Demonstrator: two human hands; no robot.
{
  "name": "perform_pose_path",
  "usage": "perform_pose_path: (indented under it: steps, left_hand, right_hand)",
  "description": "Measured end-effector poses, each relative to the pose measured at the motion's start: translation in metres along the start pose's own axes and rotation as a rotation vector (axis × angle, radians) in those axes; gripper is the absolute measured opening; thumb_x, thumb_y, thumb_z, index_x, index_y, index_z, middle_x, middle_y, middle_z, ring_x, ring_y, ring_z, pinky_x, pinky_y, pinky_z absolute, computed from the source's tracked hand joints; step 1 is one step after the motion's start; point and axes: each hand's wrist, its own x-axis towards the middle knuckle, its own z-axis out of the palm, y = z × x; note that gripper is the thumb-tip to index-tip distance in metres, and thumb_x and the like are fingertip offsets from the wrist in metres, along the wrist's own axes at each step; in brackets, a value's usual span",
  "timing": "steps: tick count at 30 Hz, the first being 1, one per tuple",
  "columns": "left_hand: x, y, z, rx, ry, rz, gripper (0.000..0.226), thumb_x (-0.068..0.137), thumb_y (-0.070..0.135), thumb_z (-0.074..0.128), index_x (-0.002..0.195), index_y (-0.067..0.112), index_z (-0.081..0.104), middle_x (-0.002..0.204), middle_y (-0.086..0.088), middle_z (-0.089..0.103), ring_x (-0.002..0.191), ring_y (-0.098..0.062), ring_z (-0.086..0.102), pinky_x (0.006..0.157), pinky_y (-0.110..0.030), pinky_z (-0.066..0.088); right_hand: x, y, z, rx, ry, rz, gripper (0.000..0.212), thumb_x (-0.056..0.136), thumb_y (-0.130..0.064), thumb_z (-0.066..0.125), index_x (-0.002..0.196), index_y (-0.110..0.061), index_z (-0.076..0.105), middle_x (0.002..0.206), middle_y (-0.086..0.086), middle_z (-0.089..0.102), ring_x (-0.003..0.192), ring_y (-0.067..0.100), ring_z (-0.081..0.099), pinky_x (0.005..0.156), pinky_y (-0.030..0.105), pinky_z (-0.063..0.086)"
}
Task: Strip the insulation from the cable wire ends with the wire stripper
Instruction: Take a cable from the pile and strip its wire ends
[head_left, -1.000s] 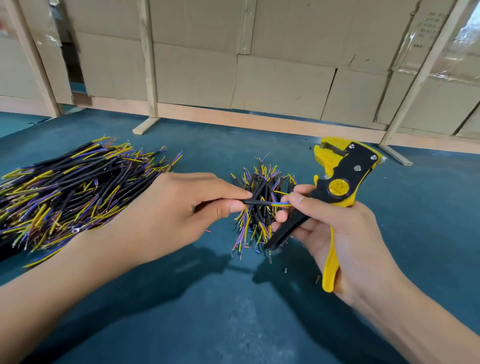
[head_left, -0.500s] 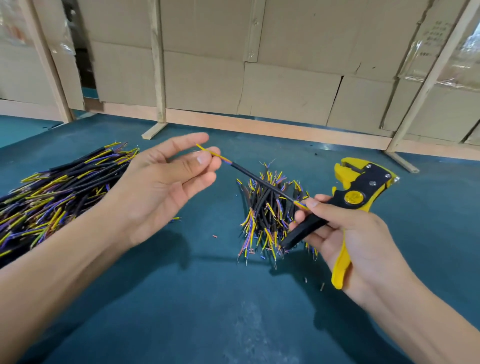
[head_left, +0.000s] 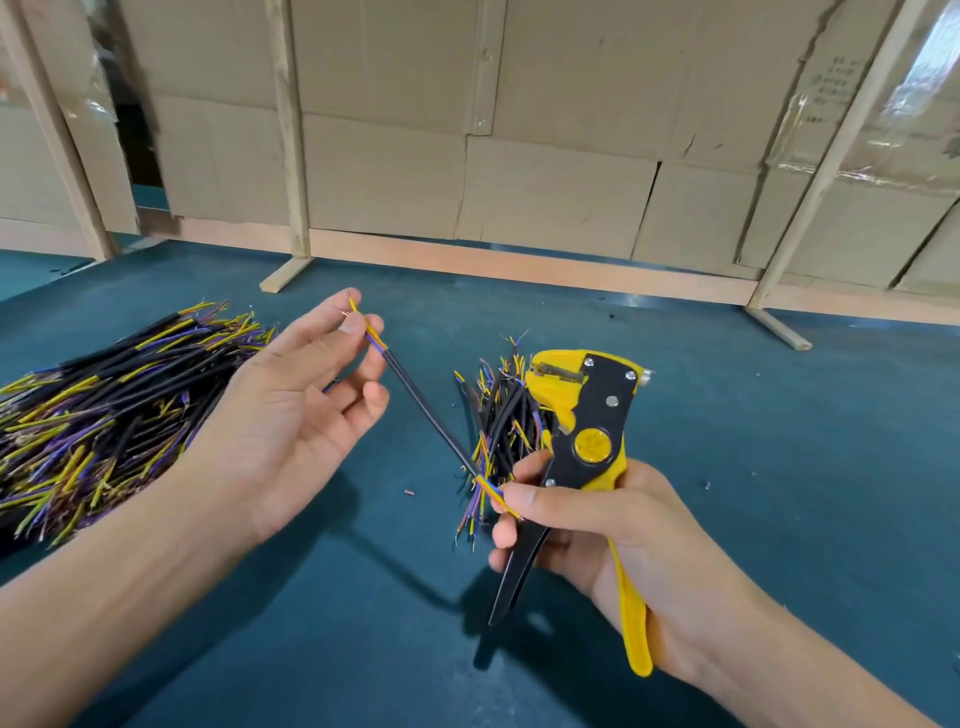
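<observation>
On the far left we see a big pile of cables (head_left: 104, 410) lying on the blue table (head_left: 779, 467); its left part runs out of the picture, so we cannot tell how far it goes. Its yellow and purple wire ends point mostly up and to the right.

Next comes our left hand (head_left: 291, 421), palm up, with the thumb and forefinger pinching the upper end of one cable (head_left: 426, 410); the other fingers are loosely spread. This cable hangs in the air between both hands, its long axis slanting from upper left down to lower right. At each end yellow and purple wires stick out of the black sheath; the bare tips are too fine for us to make out.

Behind the lower end lies a smaller heap of cables (head_left: 498, 415), partly hidden by the tool.

Our right hand (head_left: 597, 525) pinches the cable's lower end under the thumb and also grips the yellow and black wire stripper (head_left: 587, 431), head up, handles pointing down. Its yellow handle is partly hidden in the palm.
</observation>
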Motion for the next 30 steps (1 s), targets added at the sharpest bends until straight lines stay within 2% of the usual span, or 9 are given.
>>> perform_pose_path:
  steps: [8,13,19,30]
  left_hand:
    - [0.0004,-0.0044,0.002,-0.041,0.037,-0.042,0.034,0.083,0.017,0.071,0.116,0.02,0.066,0.095,0.004,0.069,0.071,-0.008,0.061,0.063,-0.019,0.05]
    - [-0.0005,-0.006,0.0031,-0.064,0.031,-0.069,0.028,0.08,0.016,0.071,0.108,0.018,0.07,0.095,0.005,0.07,0.072,-0.006,0.062,0.061,-0.018,0.05]
    - [-0.0007,-0.0067,0.0041,-0.073,0.053,-0.076,0.027,0.08,0.017,0.071,0.108,0.018,0.07,0.094,0.004,0.071,0.071,-0.008,0.062,0.06,-0.018,0.05]
    - [-0.0017,-0.0085,0.0036,-0.077,0.049,-0.079,0.024,0.081,0.017,0.072,0.105,0.02,0.07,0.092,0.003,0.07,0.071,-0.009,0.061,0.061,-0.019,0.05]
  right_hand:
    - [0.0023,0.0012,-0.0015,0.009,0.02,-0.024,0.02,0.071,0.005,0.076,0.09,0.002,0.069,0.075,0.022,0.059,0.063,0.036,0.062,0.067,0.046,0.059]
    - [0.0031,0.0016,-0.0017,0.011,0.037,-0.035,0.021,0.07,0.004,0.076,0.091,0.003,0.069,0.074,0.022,0.06,0.063,0.036,0.062,0.067,0.046,0.059]
    - [0.003,0.0025,-0.002,0.02,0.035,-0.029,0.025,0.072,0.007,0.076,0.096,0.005,0.066,0.075,0.022,0.059,0.062,0.036,0.062,0.067,0.046,0.059]
    - [0.0031,0.0032,-0.0015,0.011,0.039,-0.025,0.025,0.07,0.005,0.075,0.093,0.004,0.066,0.075,0.022,0.059,0.062,0.037,0.062,0.066,0.045,0.059]
